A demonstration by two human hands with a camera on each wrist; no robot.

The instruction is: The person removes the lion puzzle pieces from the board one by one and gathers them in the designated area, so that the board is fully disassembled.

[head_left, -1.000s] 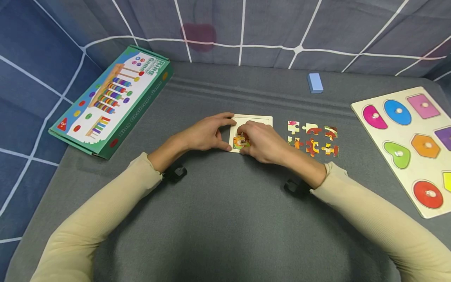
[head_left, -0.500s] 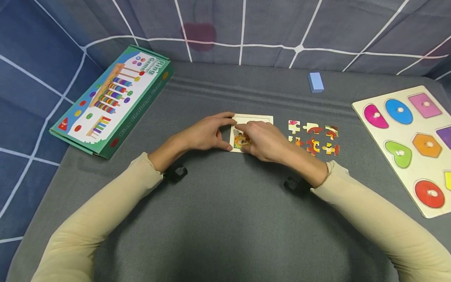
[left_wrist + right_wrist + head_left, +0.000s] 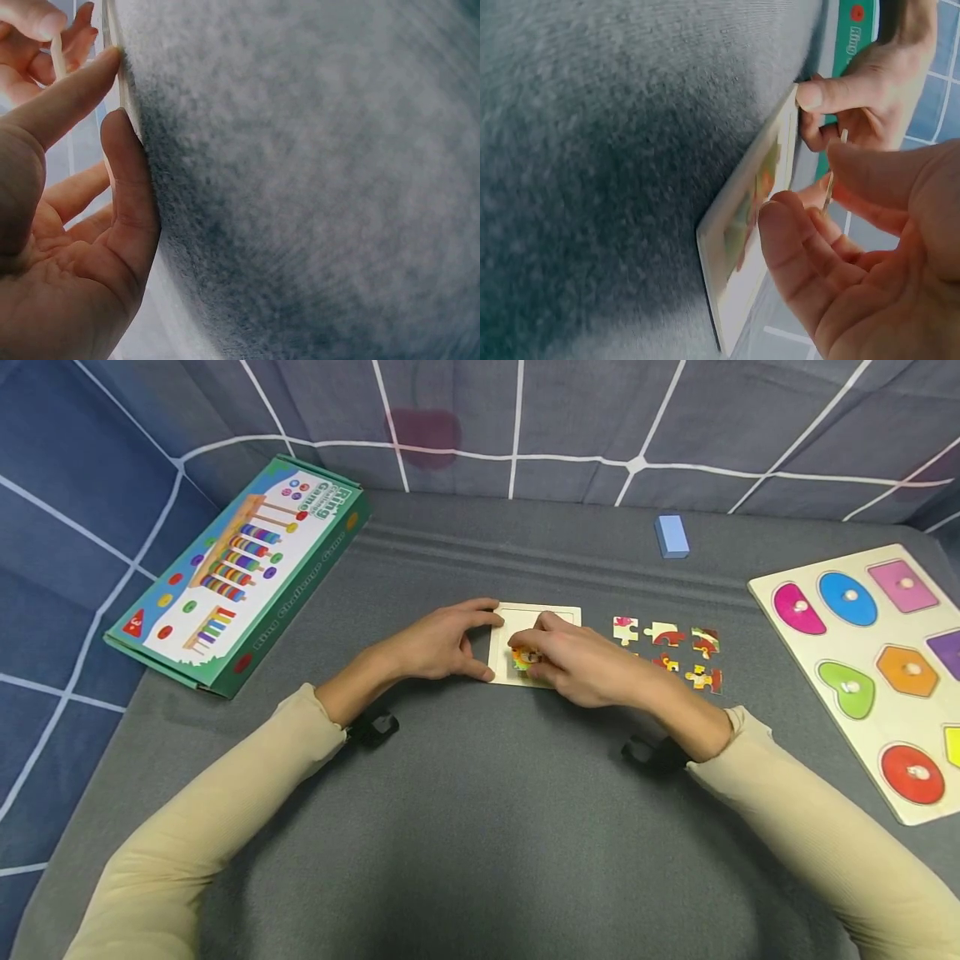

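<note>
A square wooden puzzle board [image 3: 499, 639] lies flat on the grey cloth, with green and orange picture area showing on it beside my right hand. My left hand [image 3: 435, 641] holds the board's left side, thumb at the near corner and index finger at the far one. Above the board, my right hand [image 3: 581, 662] pinches a thin jigsaw piece [image 3: 828, 193] between thumb and fingers. Both wrist views show that piece edge-on, tilted steeply and raised off the board. Its printed face is mostly hidden by the fingers.
Several loose jigsaw pieces [image 3: 664, 633] lie right of the board, partly covered by my right forearm. A blue block [image 3: 671, 537] stands at the back. A wooden shape-knob board [image 3: 840, 635] lies far right; a green Ring Challenge Game box [image 3: 240, 577] sits back left.
My right hand was pressing with its index finger on pieces in the board. It has shifted right and lifted a jigsaw piece, uncovering cream board at the left. The left hand stays put.
</note>
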